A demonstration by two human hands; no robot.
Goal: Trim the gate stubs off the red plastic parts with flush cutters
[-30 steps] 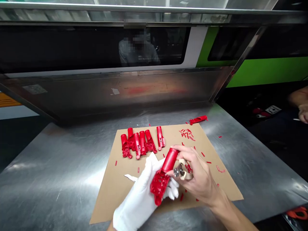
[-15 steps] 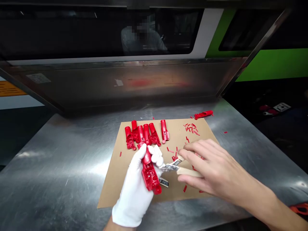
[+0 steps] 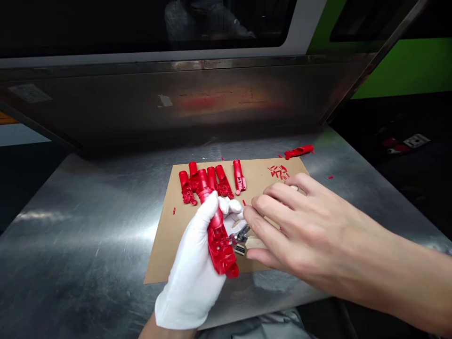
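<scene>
Red plastic part (image 3: 218, 235) in gloved left grip (image 3: 197, 263), cutters (image 3: 240, 234) in right grip (image 3: 300, 226).

Overhead light, moderately bright on the work area. Glare patches on the steel table (image 3: 88, 221) at 9 o'clock; red reflection smeared on the back panel (image 3: 212, 101) at 12. Upper window dark. Right forearm slightly soft at 4 o'clock. Edges bowed.

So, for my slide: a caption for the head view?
Gloved left hand grips a red plastic part; bare right hand applies small cutters.
</scene>
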